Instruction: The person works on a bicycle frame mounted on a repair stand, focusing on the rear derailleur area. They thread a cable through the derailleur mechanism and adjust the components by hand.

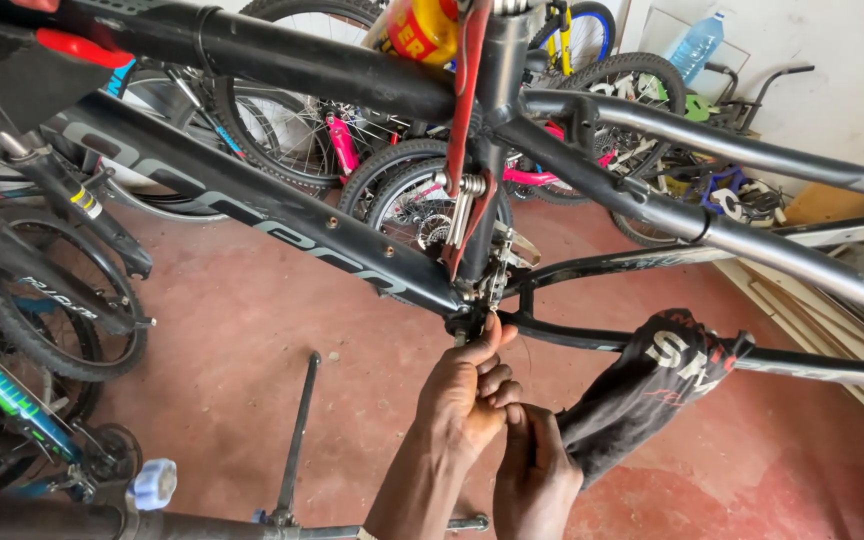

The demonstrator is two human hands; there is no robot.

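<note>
Just under the bike frame (282, 232), left hand (467, 395) fingers pinch a thin cable (497, 318); right hand (537, 475) fingers clench a black rag (652, 375).

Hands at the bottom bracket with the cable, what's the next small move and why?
Probably draw the thin cable taut downward with the left hand: its fingertips pinch the cable just under the bottom bracket of the black frame, and the right hand sits close below, beside the black rag.
</note>
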